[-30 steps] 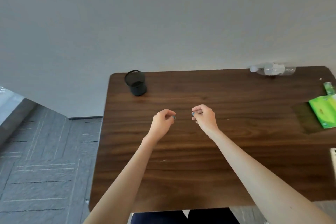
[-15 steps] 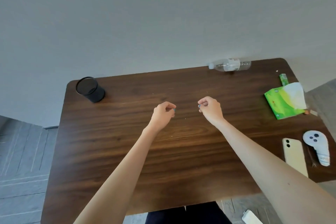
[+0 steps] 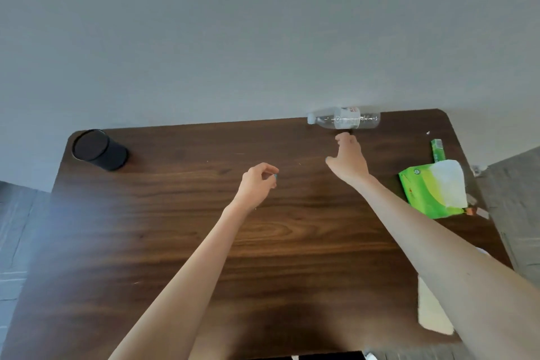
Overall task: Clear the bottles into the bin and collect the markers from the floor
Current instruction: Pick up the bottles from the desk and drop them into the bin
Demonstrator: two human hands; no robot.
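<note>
A clear plastic bottle with a white cap lies on its side at the far edge of the dark wooden table, against the wall. My right hand reaches toward it with fingers spread, its fingertips just short of the bottle and holding nothing. My left hand hovers over the middle of the table with fingers curled, a small blue bit showing at its fingertips. No markers and no bin are in view.
A black mesh pen cup stands at the far left corner. A green tissue pack and a small green packet lie at the right edge. A pale phone lies partly under my right forearm. Grey floor flanks the table.
My right hand has opened and moved forward and right to the bottle. The view has shifted right and closer; my left hand stays curled over the table's middle.
</note>
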